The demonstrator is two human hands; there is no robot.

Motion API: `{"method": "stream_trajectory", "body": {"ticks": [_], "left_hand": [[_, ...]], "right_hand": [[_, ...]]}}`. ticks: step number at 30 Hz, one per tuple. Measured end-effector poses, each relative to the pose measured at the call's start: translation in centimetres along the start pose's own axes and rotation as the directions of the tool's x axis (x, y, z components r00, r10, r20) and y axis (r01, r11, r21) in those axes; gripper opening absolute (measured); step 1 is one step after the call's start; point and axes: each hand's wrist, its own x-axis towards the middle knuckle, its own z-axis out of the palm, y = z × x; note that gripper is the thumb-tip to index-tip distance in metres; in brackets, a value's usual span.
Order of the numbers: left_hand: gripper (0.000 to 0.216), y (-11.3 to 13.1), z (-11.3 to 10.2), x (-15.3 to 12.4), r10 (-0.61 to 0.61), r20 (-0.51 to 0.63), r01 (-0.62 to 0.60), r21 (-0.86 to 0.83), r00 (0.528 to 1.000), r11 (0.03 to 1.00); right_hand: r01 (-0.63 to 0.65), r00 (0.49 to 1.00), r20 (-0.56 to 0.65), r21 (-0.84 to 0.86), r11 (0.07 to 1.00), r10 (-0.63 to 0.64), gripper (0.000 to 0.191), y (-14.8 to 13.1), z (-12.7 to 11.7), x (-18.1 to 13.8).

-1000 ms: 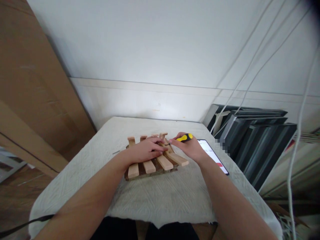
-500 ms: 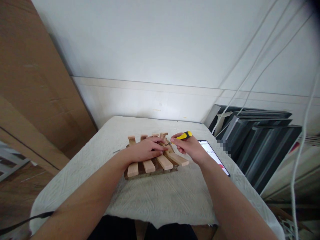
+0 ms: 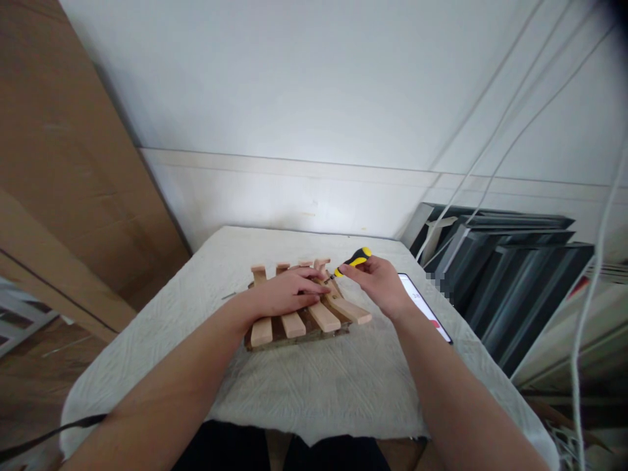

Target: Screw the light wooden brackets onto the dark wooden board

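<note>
A small wooden slatted rack (image 3: 294, 324) of several pale slats on darker crosspieces lies in the middle of the table. My left hand (image 3: 284, 294) lies flat across its slats, fingers stretched toward the right end. My right hand (image 3: 380, 284) is closed on a yellow and black screwdriver (image 3: 352, 260), whose tip points down-left at the rack's far right slat, close to my left fingertips.
The table carries a white textured cloth (image 3: 314, 386). A phone (image 3: 424, 307) with a lit screen lies right of my right hand. Dark frames (image 3: 510, 275) lean at the right, a cardboard sheet (image 3: 59, 170) at the left. White cables (image 3: 583, 314) hang at the right.
My right hand has turned and lifted slightly, and the screwdriver handle now tilts more upright. My left hand stays on the rack.
</note>
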Motion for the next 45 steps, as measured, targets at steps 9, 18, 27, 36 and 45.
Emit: {"method": "stream_trajectory", "body": {"ticks": [9, 18, 27, 36, 45], "left_hand": [[0.031, -0.4, 0.2, 0.1, 0.021, 0.004, -0.021, -0.001, 1.000, 1.000], [0.029, -0.4, 0.2, 0.1, 0.040, -0.024, -0.041, -0.002, 0.999, 0.999], [0.030, -0.2, 0.2, 0.1, 0.046, -0.027, -0.045, 0.003, 0.999, 0.999], [0.029, -0.1, 0.2, 0.0, 0.039, -0.022, -0.040, -0.013, 0.999, 0.999], [0.026, -0.3, 0.1, 0.2, 0.074, -0.030, -0.075, -0.016, 0.997, 0.997]], "right_hand": [[0.002, 1.000, 0.001, 0.042, 0.999, -0.002, 0.039, -0.1, -0.1, -0.1], [0.020, 0.999, 0.049, 0.027, 0.999, -0.022, 0.029, -0.2, 0.3, 0.0], [0.042, 0.998, 0.042, -0.095, 0.995, -0.038, 0.031, -0.5, 0.2, -0.3], [0.098, 0.991, -0.060, -0.318, 0.943, -0.123, 0.039, -0.9, 1.0, -0.8], [0.019, 0.969, -0.239, -0.171, 0.985, -0.061, 0.045, -1.4, 0.8, -1.1]]}}
